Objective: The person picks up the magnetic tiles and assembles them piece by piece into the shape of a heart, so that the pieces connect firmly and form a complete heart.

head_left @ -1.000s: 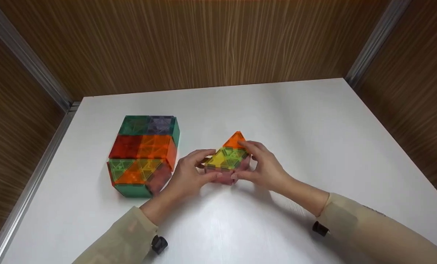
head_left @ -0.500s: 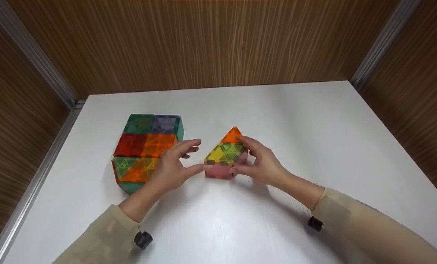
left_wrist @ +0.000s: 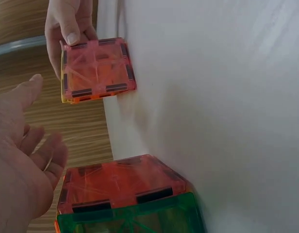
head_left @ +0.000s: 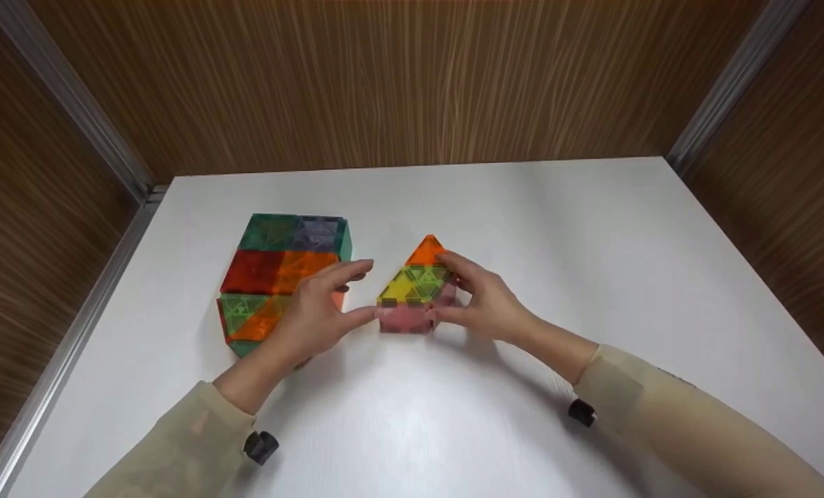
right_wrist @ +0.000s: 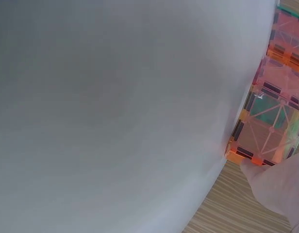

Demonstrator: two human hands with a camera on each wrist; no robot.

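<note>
A small block of see-through magnetic tiles [head_left: 404, 319] stands on the white table in the head view, with yellow-green triangles on top, an orange triangle at the back and pink squares on its sides. My right hand [head_left: 484, 299] grips its right side, thumb at the front corner and fingers toward the back. My left hand [head_left: 308, 311] is spread between this piece and a larger magnetic-tile block [head_left: 249, 271], partly covering the larger one. In the left wrist view, a gap shows between my left hand [left_wrist: 18, 160] and the small block's pink tile [left_wrist: 97, 70].
The larger block, in green, purple, red and orange, stands on the left part of the white table [head_left: 557, 228]. Wood-grain panels [head_left: 412, 83] rise at the back and both sides, with metal rails [head_left: 737, 83] at the corners.
My left hand has let go of the small block and drawn back to the left, its fingers spreading. My right hand has shifted the small block slightly left, toward the larger one.
</note>
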